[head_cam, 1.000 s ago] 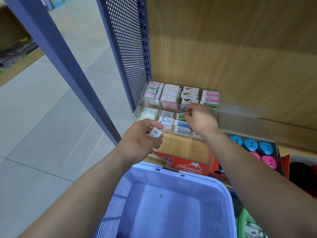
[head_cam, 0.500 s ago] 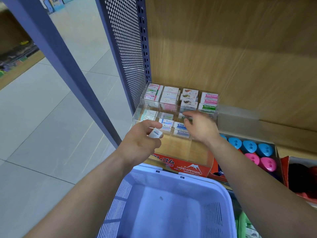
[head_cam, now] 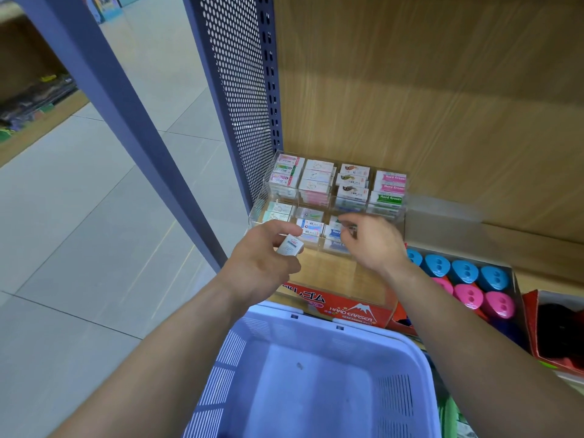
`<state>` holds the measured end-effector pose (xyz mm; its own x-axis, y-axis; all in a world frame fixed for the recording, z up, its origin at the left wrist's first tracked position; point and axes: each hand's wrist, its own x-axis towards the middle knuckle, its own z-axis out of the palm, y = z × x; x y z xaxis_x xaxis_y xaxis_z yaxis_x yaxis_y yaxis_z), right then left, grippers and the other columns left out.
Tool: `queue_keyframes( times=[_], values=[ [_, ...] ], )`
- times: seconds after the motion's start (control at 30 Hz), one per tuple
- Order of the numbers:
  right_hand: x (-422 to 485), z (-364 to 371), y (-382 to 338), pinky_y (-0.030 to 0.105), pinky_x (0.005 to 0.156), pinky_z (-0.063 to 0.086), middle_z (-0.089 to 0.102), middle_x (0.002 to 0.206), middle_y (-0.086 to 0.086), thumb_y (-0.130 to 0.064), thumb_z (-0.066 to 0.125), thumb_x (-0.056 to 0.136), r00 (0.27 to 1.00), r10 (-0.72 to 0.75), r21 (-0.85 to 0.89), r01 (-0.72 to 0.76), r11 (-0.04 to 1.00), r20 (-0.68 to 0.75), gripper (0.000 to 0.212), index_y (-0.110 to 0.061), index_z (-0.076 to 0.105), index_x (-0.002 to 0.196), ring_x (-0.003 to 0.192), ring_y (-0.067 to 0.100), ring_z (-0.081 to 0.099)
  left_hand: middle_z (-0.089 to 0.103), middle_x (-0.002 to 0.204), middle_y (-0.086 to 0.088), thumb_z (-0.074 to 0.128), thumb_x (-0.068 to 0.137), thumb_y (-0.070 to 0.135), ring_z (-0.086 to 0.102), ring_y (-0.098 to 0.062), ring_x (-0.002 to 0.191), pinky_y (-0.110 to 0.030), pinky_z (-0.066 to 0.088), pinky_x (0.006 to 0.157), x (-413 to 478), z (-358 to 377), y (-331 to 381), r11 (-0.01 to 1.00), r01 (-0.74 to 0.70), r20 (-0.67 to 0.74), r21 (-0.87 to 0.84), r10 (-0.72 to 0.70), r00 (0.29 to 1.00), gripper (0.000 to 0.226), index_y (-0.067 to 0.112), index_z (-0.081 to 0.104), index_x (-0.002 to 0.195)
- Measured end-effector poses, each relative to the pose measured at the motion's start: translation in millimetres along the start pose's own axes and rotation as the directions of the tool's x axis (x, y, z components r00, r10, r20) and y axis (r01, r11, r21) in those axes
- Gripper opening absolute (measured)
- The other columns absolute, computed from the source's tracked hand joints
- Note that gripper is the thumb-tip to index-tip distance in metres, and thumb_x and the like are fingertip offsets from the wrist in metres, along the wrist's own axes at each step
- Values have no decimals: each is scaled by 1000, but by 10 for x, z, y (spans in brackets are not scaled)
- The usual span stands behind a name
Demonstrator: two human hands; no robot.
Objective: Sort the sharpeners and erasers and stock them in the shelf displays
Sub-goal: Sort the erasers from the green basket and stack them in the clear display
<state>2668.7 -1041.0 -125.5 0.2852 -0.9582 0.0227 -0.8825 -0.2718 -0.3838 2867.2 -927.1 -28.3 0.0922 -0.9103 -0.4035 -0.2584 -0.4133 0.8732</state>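
1. Head view, left hand: the left hand [head_cam: 262, 263] is just left of the picture's centre, fingers curled narrow around a small white eraser [head_cam: 290, 245]. The eraser is pinched between the thumb and the other fingers, and its label end points to about 1 o'clock, toward the display.

2. Head view, right hand: the right hand [head_cam: 374, 240] is at 3 o'clock from the left hand, a little apart from it. Its fingers are bent and close together over the front row of the clear display case [head_cam: 401, 213]. Something small seems to be between the fingertips [head_cam: 346, 227], but it is blurred – I cannot tell if the hand holds it or only touches the erasers below.

3. Head view, the display: the case stands on the wooden shelf [head_cam: 331, 273], against the perforated blue side panel [head_cam: 243, 99]. Its compartments hold stacked erasers [head_cam: 317, 181]; the back row is full, the front row is lower.

4. Head view, around: at 6 o'clock from the hands is a blue plastic basket [head_cam: 407, 349], and its visible bottom is bare. Between the basket and the case lies a red box [head_cam: 347, 308] printed "HARD ERASER". At 3 o'clock from the right wrist a carton holds blue and pink sharpeners [head_cam: 467, 295] in rows.
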Motion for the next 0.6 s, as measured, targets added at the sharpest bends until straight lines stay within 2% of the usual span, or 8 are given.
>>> queue_keyframes(
  times=[0.13,0.27,0.33,0.4,0.47,0.53,0.6],
  values=[
    [-47,1,-21,35,74,56,73,103,-3,-42,37,104,997,-34,-87,41,995,75,35,-32,65,122,91,21,67,64,105,8,71,85,-7,66,-22,81,-23,54,63,6,16,27,1000,-3,3,-2,3,1000,49,28,64,119],
    [-6,-75,-46,35,83,53,70,124,-6,-48,39,104,991,-18,-30,22,999,134,41,-34,59,137,110,21,64,67,110,-4,74,83,-8,68,-25,83,-21,53,59,8,35,53,998,5,-5,-69,-6,1000,50,20,60,123],
    [-27,-129,-71,37,87,52,69,126,-9,-48,41,103,981,-10,-23,14,1000,191,45,-33,54,142,115,21,63,71,103,-4,78,82,-6,65,-19,75,-17,52,57,-2,41,61,993,6,-30,-117,-9,1000,45,14,60,118],
    [-112,-194,-100,37,88,53,71,120,-13,-46,42,102,978,-10,-52,21,998,209,45,-33,52,144,113,21,64,76,96,-1,82,80,1,67,-16,75,-21,53,64,-6,42,62,998,-19,-58,-55,16,998,38,14,63,110],
    [-240,-288,-128,37,86,55,71,118,-13,-43,44,101,992,-18,-61,25,998,124,41,-33,56,139,110,20,65,78,91,0,83,79,4,67,-16,76,-28,51,71,-13,44,60,998,-45,-59,-33,43,997,32,16,67,104],
    [-382,-399,-180,35,83,55,71,115,-15,-40,49,101,999,-32,90,31,995,18,34,-33,64,130,102,14,66,77,91,-1,83,80,4,67,-15,78,-27,52,71,-25,51,63,997,-75,-53,-23,73,996,27,19,71,98],
    [-527,-505,-282,31,78,53,72,108,-17,-35,54,101,999,-53,401,45,915,7,26,-32,69,122,90,8,67,76,93,0,82,81,4,67,-11,82,-25,50,73,-53,68,80,992,-127,-49,-5,127,991,26,24,75,96]
  ],
)
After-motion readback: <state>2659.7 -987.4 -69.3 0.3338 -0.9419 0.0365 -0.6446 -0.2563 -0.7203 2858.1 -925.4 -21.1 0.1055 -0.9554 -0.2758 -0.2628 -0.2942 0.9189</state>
